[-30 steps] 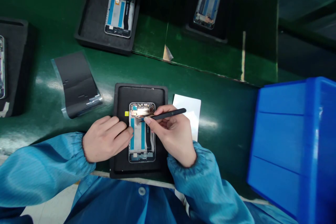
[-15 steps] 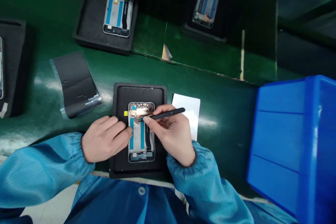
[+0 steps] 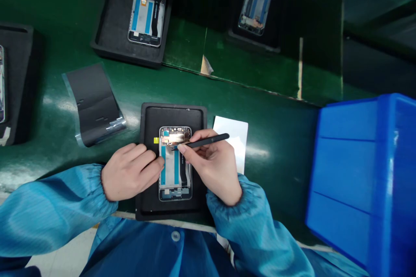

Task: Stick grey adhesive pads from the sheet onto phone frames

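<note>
An opened phone [image 3: 170, 169] with blue strips and a bare circuit board lies in a black tray [image 3: 151, 117] in front of me. My right hand [image 3: 214, 162] pinches black tweezers [image 3: 211, 140], their tip over the upper middle of the phone, just below the board. Curled fingers of my left hand [image 3: 131, 171] rest at the phone's left edge; whether they hold anything is hidden. A small yellow tab [image 3: 156, 140] sticks out at the phone's upper left.
Black film sheet [image 3: 94, 104] at left, white card [image 3: 232, 132] right of the tray. Other black trays with opened phones stand at far left, at the back [image 3: 112, 26] and back right [image 3: 256, 43]. A blue bin [image 3: 344, 173] stands at right.
</note>
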{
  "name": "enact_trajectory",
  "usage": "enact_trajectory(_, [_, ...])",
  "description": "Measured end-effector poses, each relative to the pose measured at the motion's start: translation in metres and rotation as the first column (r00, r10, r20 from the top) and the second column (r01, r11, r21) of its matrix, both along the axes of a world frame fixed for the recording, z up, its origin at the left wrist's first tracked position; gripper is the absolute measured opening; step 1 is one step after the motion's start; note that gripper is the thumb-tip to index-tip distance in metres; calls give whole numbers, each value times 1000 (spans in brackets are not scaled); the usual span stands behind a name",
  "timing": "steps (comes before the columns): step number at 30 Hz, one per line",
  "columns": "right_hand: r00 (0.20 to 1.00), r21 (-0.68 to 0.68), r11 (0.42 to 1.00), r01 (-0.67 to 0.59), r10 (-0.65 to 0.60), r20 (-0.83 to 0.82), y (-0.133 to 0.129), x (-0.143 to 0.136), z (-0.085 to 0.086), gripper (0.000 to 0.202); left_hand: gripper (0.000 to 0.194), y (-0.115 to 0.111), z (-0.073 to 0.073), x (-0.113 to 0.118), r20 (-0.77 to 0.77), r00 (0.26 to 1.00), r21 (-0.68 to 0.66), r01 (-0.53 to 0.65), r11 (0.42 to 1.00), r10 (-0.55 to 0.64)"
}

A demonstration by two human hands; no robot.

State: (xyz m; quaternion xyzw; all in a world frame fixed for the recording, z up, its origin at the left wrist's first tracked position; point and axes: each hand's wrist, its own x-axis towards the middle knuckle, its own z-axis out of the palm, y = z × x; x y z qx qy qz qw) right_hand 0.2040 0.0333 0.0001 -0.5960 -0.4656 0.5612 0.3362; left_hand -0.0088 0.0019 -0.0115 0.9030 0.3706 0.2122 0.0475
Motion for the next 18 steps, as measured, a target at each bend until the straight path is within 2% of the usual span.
enact_trajectory(18, [1000, 14, 1000, 1, -1, 24, -1, 0, 1, 25, 10, 0, 0, -1, -11, 1000, 3, 0, 1000, 0])
